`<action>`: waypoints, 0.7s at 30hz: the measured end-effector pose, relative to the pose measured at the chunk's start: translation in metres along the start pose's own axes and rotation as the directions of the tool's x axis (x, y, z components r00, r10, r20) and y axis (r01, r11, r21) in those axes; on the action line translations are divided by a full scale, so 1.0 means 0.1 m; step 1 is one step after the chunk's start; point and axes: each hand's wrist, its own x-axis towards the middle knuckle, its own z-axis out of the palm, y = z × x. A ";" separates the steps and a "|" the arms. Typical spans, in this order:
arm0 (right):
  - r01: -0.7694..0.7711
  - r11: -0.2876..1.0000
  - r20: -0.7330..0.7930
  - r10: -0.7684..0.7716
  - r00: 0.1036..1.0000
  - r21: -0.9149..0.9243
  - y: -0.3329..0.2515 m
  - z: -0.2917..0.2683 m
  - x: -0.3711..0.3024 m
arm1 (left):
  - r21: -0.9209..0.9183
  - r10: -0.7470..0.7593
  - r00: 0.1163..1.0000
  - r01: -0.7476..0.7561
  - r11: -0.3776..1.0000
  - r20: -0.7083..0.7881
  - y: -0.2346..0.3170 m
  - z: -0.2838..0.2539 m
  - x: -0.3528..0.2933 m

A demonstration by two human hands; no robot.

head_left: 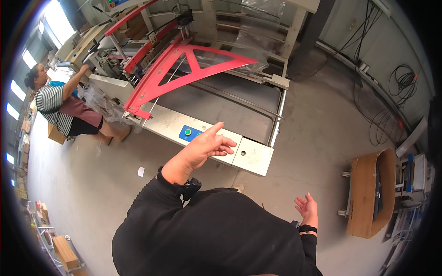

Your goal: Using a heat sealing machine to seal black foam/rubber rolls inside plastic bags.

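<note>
My left hand (206, 148) hovers over the near edge of a white machine frame (255, 158), fingers apart and nothing in them. Just beside it is a blue control panel (183, 130) with a green button (188, 132); the hand covers part of this panel. A dark conveyor belt (216, 108) lies behind the frame, and a red triangular metal bracket (202, 72) stretches over it. My right hand (308, 207) hangs at my right side, away from the machine, its fingers loosely spread and holding nothing.
Another person (69, 103) stands at the machine's left end, near clear plastic film (99, 99). A cardboard box (363, 198) on wheels stands to my right. Coiled black cables (405, 80) hang on the right wall. A white scrap (141, 171) lies on the floor.
</note>
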 end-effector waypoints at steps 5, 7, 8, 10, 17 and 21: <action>-0.093 0.995 0.004 0.093 0.996 -0.045 -0.03 -0.04 0.26 | 0.072 0.067 0.979 -0.054 0.996 -0.193 0.05 -0.14 -0.64; -0.122 0.974 -0.026 0.119 0.993 -0.193 0.00 0.06 0.36 | 0.131 0.146 0.911 -0.102 0.986 -0.387 -0.01 -0.23 -0.98; -0.119 0.970 -0.012 0.119 0.993 -0.210 0.02 0.11 0.39 | 0.133 0.155 0.901 -0.109 0.985 -0.405 -0.04 -0.26 -1.12; -0.162 0.949 0.016 0.172 0.985 -0.272 0.10 0.25 0.42 | 0.083 0.120 0.859 -0.090 0.992 -0.498 -0.10 -0.35 -1.41; -0.183 0.915 0.026 0.206 0.978 -0.359 0.38 0.78 0.31 | 0.136 0.253 0.801 -0.213 0.968 -0.543 0.13 -0.87 -1.88; -0.145 0.947 -0.034 0.142 0.989 -0.286 0.59 1.00 0.14 | 0.205 0.378 0.764 -0.318 0.926 -0.523 0.45 -1.64 -2.01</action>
